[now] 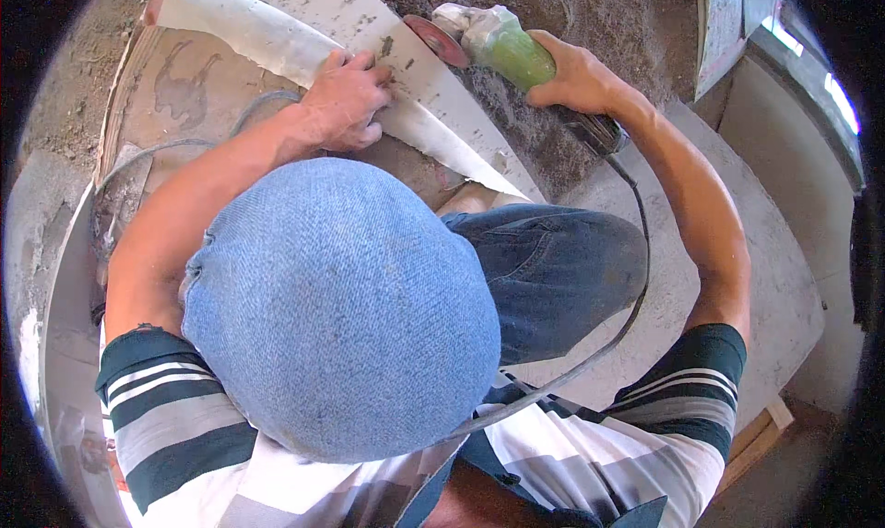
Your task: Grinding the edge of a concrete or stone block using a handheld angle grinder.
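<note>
In my right hand (587, 78) is a green angle grinder (518, 56), its fingers wrapped round the body. The grinder's red disc (436, 40) stands over the far edge of a pale board (419, 81), near dark, gritty ground. I cannot tell whether the disc is touching the board or spinning. My left hand (348, 102) rests on the board's near side, with bent fingers gripping a raw, pale edge strip (249, 32). Dark crumbs lie scattered on the board's face. From the grinder's rear a black cord (643, 242) runs down past my knee.
A large rounded piece of blue denim (341, 307) hides the middle of the view. My jeans-clad leg (562, 270) is bent beside it. A grey slab (737, 224) lies to the right, with a wooden piece (761, 440) below. Another grey cable (157, 147) loops at the left.
</note>
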